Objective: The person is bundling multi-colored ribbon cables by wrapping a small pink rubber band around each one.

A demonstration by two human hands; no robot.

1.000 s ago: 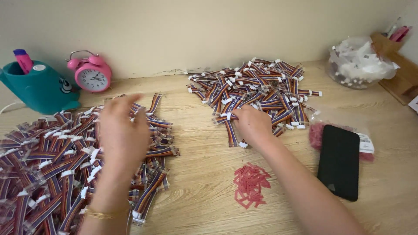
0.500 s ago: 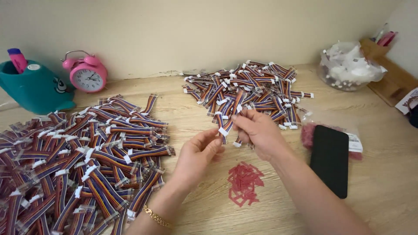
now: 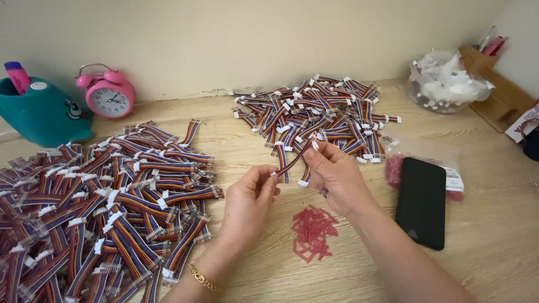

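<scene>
- Head view, hands: the left hand (image 3: 247, 196) and right hand (image 3: 336, 175) hold one short ribbon cable (image 3: 294, 159) between them, above the tabletop (image 3: 247, 140) and just in front of the far pile (image 3: 317, 115).
- Fingers: the left fingers (image 3: 268, 175) pinch the cable's lower white end; the right fingers (image 3: 315, 152) are closed on its upper end. A second cable hangs under the right hand, its white plug showing.
- Handling, as a judgement: the cable is light and limp, so a pinch at the plugs, not the wires, keeps it straight; holding it clear of the pile avoids snagging neighbours.
- Head view, surroundings: a larger near pile (image 3: 101, 207) of like cables covers the left side, close to the left wrist.
- A heap of small red pieces (image 3: 313, 233) lies on the tabletop directly below the hands.
- A black phone (image 3: 422, 202) lies to the right, partly over a clear bag of red pieces (image 3: 394, 168).
- Along the wall: a pink clock (image 3: 109, 94), a teal holder (image 3: 42, 112), and a bowl (image 3: 446, 84) of white parts, all well apart from the hands.
- Obstruction: the red heap and the far pile crowd the working space; the rest stands clear.
</scene>
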